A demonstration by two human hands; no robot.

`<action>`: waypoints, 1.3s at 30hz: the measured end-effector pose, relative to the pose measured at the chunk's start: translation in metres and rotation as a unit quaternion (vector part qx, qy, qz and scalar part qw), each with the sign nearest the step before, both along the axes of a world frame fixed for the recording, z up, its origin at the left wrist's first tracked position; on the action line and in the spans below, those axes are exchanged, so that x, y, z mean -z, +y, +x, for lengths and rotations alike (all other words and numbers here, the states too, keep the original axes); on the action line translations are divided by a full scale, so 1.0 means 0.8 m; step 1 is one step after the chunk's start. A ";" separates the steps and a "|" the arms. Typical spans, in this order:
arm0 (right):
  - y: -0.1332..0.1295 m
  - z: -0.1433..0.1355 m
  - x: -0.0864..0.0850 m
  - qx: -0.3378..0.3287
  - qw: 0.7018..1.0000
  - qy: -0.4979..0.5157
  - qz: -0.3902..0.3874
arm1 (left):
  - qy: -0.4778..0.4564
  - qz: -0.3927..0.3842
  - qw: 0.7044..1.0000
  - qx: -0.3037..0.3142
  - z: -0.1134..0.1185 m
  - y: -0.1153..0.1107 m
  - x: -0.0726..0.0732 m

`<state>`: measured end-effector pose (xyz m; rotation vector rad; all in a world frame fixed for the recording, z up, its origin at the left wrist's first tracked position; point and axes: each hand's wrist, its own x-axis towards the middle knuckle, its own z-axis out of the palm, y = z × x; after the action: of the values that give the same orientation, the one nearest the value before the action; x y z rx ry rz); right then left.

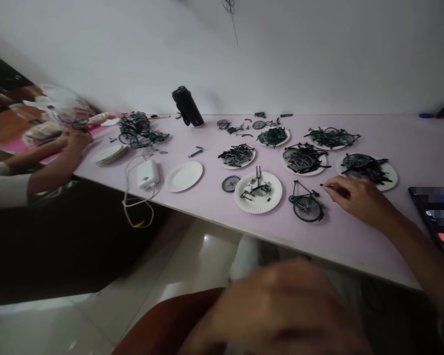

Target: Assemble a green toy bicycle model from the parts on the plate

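My right hand (355, 197) is above the table on the right, fingers pinched together on a small dark part (321, 185) whose kind is too small to make out. Just left of it a partly built model bicycle (308, 206), dark green with one wheel, lies on the tabletop. Close to the camera, at the bottom, my left hand (281, 310) is raised and badly blurred, so its fingers cannot be read. A paper plate (240, 197) with several green bicycle parts stands left of the bicycle. Beside that plate lies a loose wheel (231, 184).
More paper plates (390, 172) heaped with dark model parts stand behind. Leftward are a bare plate (185, 176), a white power adapter (148, 173) with cable, a black bottle (188, 106) and a pile of model bicycles (135, 128). A phone or tablet (434, 217) lies right. Another person's hands (77, 140) work far left.
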<state>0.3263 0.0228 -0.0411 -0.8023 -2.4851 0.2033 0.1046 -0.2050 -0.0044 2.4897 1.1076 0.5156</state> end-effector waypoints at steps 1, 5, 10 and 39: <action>-0.002 -0.001 -0.001 -0.008 1.000 -0.007 0.003 | -0.011 0.016 0.999 -0.044 -0.013 0.015 -0.004; -0.011 -0.005 -0.005 -0.026 1.000 -0.006 0.011 | 0.019 0.163 0.938 -0.304 -0.090 0.081 0.000; -0.017 -0.008 -0.002 -0.082 0.995 -0.007 0.049 | 0.130 0.202 0.931 -0.275 -0.161 0.126 0.024; -0.033 -0.022 -0.010 -0.083 0.990 0.053 -0.098 | 0.163 0.359 0.914 -0.098 -0.070 0.150 -0.001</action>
<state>0.3090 -0.0036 -0.0329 -0.6416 -2.4563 0.5437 0.0482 -0.0851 -0.0038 3.2021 1.5206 0.6748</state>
